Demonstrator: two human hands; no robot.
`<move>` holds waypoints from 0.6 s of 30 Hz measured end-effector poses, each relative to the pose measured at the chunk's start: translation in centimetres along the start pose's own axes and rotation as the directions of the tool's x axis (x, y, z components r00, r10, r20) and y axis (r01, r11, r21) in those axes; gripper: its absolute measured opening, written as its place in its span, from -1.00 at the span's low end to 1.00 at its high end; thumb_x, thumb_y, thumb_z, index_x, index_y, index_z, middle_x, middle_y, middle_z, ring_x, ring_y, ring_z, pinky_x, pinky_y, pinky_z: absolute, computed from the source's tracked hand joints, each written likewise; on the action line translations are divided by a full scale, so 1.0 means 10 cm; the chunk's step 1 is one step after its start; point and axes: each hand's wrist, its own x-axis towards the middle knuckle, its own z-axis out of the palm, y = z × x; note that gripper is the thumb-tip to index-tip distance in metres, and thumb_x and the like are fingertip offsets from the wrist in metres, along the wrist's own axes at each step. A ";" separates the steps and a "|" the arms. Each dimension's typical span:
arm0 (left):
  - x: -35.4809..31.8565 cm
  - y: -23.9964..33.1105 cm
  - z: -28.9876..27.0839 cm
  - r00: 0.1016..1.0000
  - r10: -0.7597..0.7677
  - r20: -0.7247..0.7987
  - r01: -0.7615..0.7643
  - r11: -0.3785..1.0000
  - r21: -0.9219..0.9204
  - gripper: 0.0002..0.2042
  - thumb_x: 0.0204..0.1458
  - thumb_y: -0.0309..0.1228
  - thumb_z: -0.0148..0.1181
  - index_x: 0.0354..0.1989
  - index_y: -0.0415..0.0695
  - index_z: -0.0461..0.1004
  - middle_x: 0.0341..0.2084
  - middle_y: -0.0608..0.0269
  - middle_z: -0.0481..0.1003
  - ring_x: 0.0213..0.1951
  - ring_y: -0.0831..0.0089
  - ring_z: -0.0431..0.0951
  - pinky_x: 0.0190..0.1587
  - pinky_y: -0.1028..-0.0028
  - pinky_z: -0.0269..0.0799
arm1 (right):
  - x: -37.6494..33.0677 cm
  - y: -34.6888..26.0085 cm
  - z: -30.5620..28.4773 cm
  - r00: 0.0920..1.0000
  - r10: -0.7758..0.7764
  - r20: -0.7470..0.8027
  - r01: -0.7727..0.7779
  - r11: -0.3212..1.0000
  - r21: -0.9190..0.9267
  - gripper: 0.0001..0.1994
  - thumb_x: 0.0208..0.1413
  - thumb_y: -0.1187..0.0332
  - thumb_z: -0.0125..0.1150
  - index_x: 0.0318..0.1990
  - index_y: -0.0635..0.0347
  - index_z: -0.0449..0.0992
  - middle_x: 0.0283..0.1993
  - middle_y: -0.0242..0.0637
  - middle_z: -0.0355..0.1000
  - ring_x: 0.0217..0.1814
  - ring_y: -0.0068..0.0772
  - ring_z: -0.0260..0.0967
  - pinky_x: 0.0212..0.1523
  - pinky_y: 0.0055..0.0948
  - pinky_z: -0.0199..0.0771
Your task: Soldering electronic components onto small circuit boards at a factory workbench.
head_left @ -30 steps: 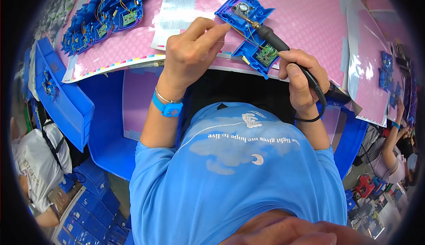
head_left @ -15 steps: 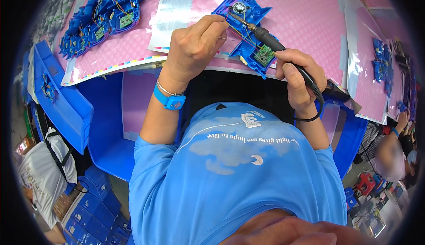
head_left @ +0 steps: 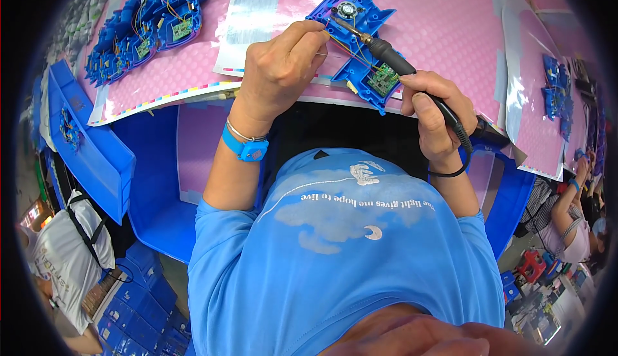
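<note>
My right hand (head_left: 439,108) is closed around the black handle of a soldering iron (head_left: 388,53), held like a pen. Its metal tip reaches up and left over a blue plastic housing half (head_left: 375,16), close to a round speaker (head_left: 346,10) mounted in it. My left hand (head_left: 283,63) pinches a thin wire at the housing's left edge; the fingers partly hide it. Thin coloured wires run from there to a green circuit board (head_left: 383,80) in the housing's near end. The contact between tip and wire is too small to make out.
More blue housings with boards and wires (head_left: 151,24) lie in a row at the left of the pink-covered table (head_left: 450,28); others (head_left: 557,89) are at the right. Blue bins (head_left: 154,188) stand below the table edge. Co-workers sit at both sides.
Both hands and the iron hold almost the same place, with the iron's tip a touch further left. At the right, a co-worker's arm has shifted.
</note>
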 end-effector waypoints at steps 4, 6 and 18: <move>-0.01 0.01 -0.01 0.999 -0.040 0.028 0.039 0.999 0.013 -0.77 -0.15 -0.62 0.44 -0.29 -0.18 0.58 -0.24 0.26 0.66 -0.40 0.41 0.69 -0.41 0.54 0.59 | -0.01 0.00 -0.01 1.000 -0.020 0.003 0.020 1.000 -0.004 -0.72 0.20 0.47 0.06 -0.03 0.47 0.55 -0.43 -0.20 0.46 -0.44 -0.49 0.39 -0.40 -0.52 0.36; -0.01 0.01 -0.02 0.999 -0.040 0.033 0.039 0.999 0.016 -0.77 -0.15 -0.62 0.45 -0.28 -0.18 0.58 -0.24 0.26 0.66 -0.40 0.40 0.69 -0.41 0.54 0.59 | -0.02 0.01 -0.01 1.000 -0.022 0.003 0.022 1.000 -0.001 -0.72 0.20 0.47 0.06 -0.03 0.47 0.55 -0.43 -0.20 0.46 -0.44 -0.49 0.39 -0.40 -0.51 0.36; -0.02 0.02 0.00 0.998 -0.054 0.023 0.054 0.999 0.003 -0.74 -0.13 -0.64 0.44 -0.24 -0.16 0.60 -0.23 0.26 0.66 -0.40 0.41 0.70 -0.40 0.53 0.60 | 0.00 0.00 -0.01 0.997 -0.040 -0.071 0.042 0.999 0.027 -0.78 0.08 0.51 0.13 -0.17 0.44 0.61 -0.43 -0.11 0.57 -0.53 -0.47 0.49 -0.50 -0.52 0.45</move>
